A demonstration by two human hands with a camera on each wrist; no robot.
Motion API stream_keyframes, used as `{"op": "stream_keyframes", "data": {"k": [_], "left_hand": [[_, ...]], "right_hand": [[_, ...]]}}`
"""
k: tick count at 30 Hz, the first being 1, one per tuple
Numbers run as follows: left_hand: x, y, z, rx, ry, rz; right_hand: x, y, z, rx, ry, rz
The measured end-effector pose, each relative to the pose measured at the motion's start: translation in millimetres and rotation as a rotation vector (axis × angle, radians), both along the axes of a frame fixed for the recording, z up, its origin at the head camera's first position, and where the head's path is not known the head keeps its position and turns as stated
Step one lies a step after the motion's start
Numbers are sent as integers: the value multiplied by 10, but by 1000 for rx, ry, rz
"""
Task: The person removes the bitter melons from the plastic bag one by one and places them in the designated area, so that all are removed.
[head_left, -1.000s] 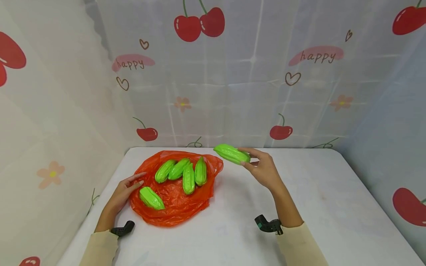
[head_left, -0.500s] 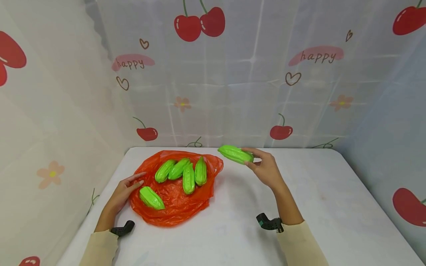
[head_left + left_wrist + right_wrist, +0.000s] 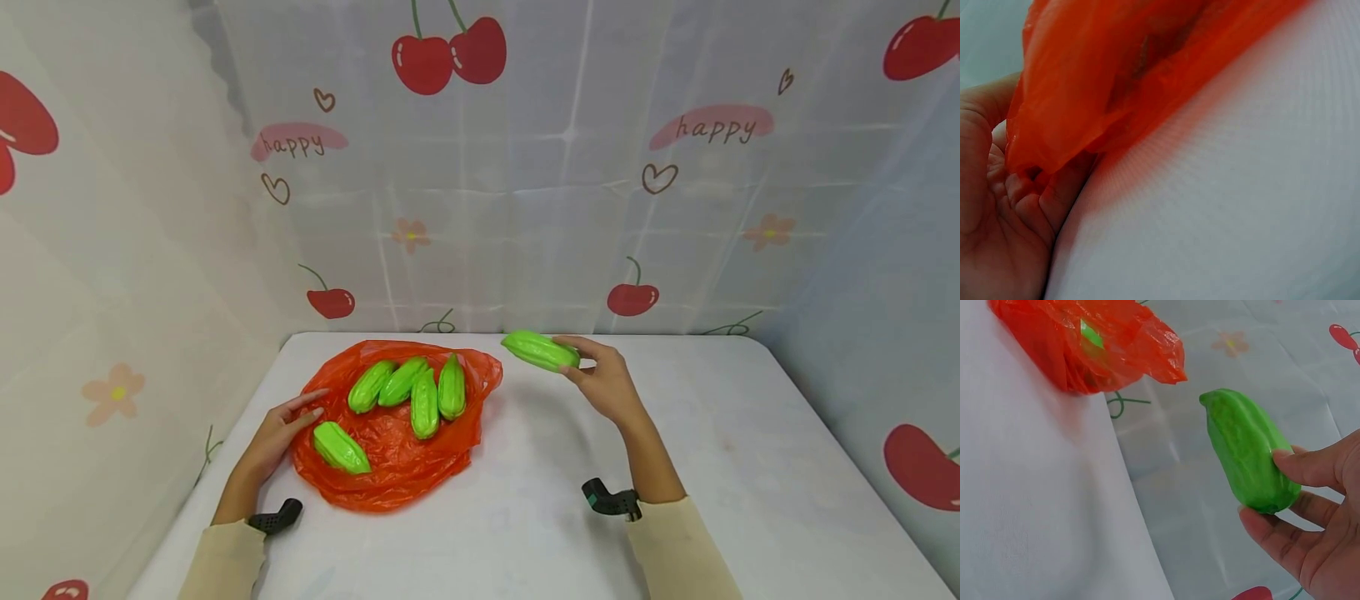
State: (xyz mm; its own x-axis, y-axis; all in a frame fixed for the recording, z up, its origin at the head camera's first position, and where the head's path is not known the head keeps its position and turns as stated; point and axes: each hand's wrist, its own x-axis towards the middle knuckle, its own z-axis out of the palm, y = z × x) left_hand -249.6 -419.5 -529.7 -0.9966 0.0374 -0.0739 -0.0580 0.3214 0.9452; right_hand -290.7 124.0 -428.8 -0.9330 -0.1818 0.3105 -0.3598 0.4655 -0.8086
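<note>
My right hand (image 3: 606, 385) pinches a ribbed, bright green gourd (image 3: 540, 351) by its blunt end, between thumb and fingers. In the right wrist view the pointed end of this gourd (image 3: 1244, 447) faces the bag, and the gourd is held above the table. A red plastic bag (image 3: 390, 492) lies spread wide on the left, its mouth facing up. Several more green gourds (image 3: 424, 404) lie inside it, one of them (image 3: 341, 447) apart near the left rim. My left hand (image 3: 272, 435) holds the bag's left edge, thumb and fingers around the thin plastic (image 3: 1066, 119).
Under everything is a white-covered table (image 3: 525, 533) with rounded far corners. A curtain (image 3: 525, 208) printed with cherries hangs right behind its far edge, and more sheets stand at both sides. A black wrist camera (image 3: 611, 500) sits on each wrist.
My right hand has drifted a little to the right, with the gourd moving away from the bag. The left hand and the bag stay where they were.
</note>
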Motion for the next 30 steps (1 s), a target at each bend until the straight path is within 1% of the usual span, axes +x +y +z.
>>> {"op": "stream_keyframes", "data": {"k": [7, 14, 24, 30], "left_hand": [[-9, 0, -3, 12, 1, -5], [-16, -5, -16, 6, 7, -6], [-11, -18, -34, 6, 19, -17], [-16, -17, -29, 4, 25, -18]], "right_hand": [[-60, 84, -96, 14, -18, -16], [-109, 177, -189, 23, -26, -38], [-146, 261, -303, 32, -45, -71], [-172, 296, -369, 45, -73, -93]]}}
